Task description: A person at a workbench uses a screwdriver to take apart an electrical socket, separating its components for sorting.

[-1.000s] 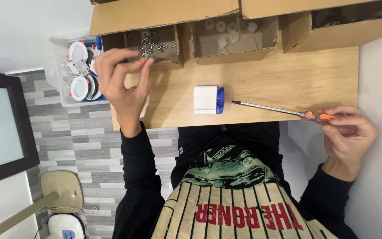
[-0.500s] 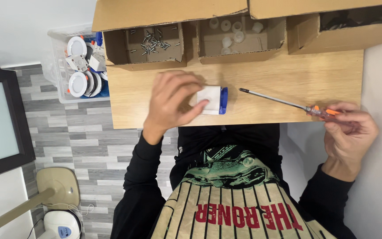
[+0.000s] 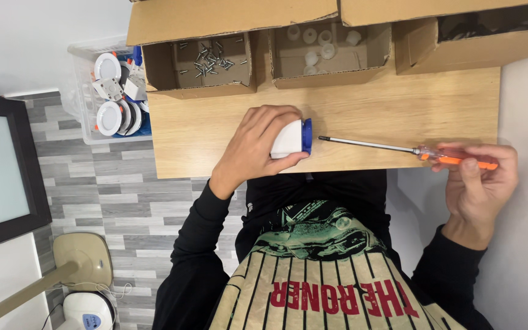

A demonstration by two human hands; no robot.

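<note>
Left hand gripping small white-and-blue plastic block; right hand pinching orange-handled screwdriver. Probably light, rigid, smooth; best grasped by flat sides.

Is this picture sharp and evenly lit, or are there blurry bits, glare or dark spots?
Head view: light is soft and even, with no glare on the wooden table; the left hand on the white and blue box and the right hand holding the screwdriver look sharp; the open box at the far right is dark inside, its contents unclear.
</note>
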